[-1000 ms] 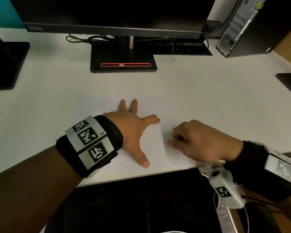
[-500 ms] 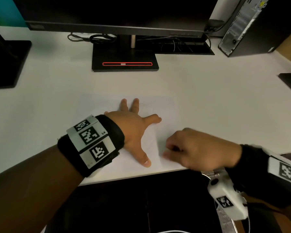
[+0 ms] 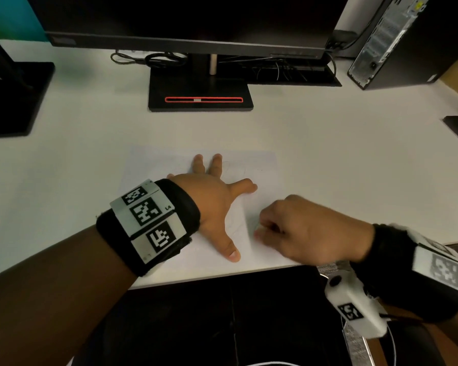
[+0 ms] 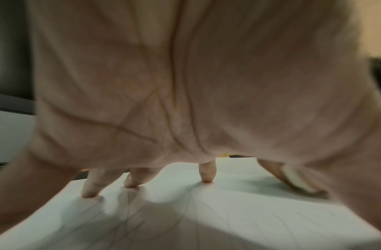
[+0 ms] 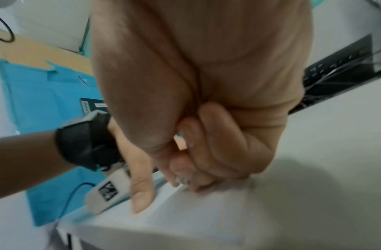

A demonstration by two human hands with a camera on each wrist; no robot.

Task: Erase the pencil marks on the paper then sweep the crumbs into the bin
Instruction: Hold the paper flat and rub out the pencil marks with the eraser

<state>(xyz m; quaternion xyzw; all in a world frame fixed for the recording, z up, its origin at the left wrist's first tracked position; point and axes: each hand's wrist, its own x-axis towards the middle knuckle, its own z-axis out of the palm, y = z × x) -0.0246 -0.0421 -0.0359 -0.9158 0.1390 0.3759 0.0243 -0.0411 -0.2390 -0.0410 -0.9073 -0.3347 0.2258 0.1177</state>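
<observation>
A white sheet of paper lies on the white table near its front edge, with faint pencil lines on it. My left hand presses the sheet flat, fingers spread and straight. The pencil lines also run under the palm in the left wrist view. Just to the right, my right hand has its fingers curled, and the tips pinch a small pale eraser down on the paper. Most of the eraser is hidden by the fingers. No crumbs can be made out.
A monitor stand with cables stands at the back centre. A second black base is at the left and a computer tower at the back right. The table's front edge runs just under my hands, with dark space below.
My right hand has slid a little left and toward the table's front edge across the paper, still pinched at the fingertips. The left hand has stayed pressed on the sheet.
</observation>
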